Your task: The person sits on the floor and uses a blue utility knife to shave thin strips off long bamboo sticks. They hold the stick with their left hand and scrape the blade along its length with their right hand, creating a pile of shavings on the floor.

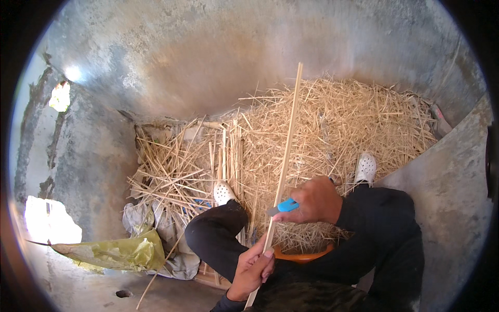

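Observation:
My left hand [251,274] is closed around the lower part of a long, thin bamboo strip [289,138]. The strip slants up and to the right from my lap, its far end over the straw. In my right hand [318,199] is a utility knife with a blue handle [288,205], gripped in closed fingers. Its blade [272,211] lies against the strip, a little above my left hand. How deep the edge sits in the strip cannot be made out.
Loose straw-like shavings [343,119] cover the floor ahead. Split strips [174,169] lie piled at the left. An orange basin [304,257] sits between my legs, beside white clogs [366,167]. Concrete walls [234,47] surround me; a yellowish-green sheet [117,252] hangs left.

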The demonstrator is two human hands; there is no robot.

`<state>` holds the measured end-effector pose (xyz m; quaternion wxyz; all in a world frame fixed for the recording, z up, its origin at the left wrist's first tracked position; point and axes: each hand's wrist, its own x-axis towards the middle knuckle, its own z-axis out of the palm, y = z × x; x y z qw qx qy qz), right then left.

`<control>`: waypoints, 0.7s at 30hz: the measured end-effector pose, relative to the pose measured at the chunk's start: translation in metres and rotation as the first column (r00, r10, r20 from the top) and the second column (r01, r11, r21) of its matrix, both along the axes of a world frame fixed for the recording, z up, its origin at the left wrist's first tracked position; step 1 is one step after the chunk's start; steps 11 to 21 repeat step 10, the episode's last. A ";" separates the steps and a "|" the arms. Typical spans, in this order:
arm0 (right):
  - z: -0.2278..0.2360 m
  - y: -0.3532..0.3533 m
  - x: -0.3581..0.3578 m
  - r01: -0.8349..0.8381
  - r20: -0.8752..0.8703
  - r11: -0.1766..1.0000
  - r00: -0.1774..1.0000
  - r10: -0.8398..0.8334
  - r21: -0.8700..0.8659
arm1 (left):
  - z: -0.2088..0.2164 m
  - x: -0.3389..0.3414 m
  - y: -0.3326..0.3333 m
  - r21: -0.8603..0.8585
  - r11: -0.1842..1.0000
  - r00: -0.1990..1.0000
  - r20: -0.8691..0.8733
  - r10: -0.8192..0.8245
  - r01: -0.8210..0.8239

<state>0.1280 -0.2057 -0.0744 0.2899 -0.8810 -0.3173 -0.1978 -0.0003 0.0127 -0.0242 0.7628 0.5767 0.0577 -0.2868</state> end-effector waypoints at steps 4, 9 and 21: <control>-0.003 -0.015 0.017 0.109 0.007 0.990 0.994 -0.108 -0.086 | 0.004 0.000 -0.002 -0.010 1.000 1.000 0.005 -0.019 0.019; -0.003 -0.024 0.032 0.225 0.070 0.970 0.973 -0.219 -0.089 | 0.006 0.000 -0.005 0.019 0.999 0.999 0.017 -0.033 0.032; -0.004 -0.032 0.040 0.275 -0.018 0.957 0.960 -0.278 -0.087 | 0.005 0.000 -0.005 0.020 0.999 0.999 0.016 -0.037 0.037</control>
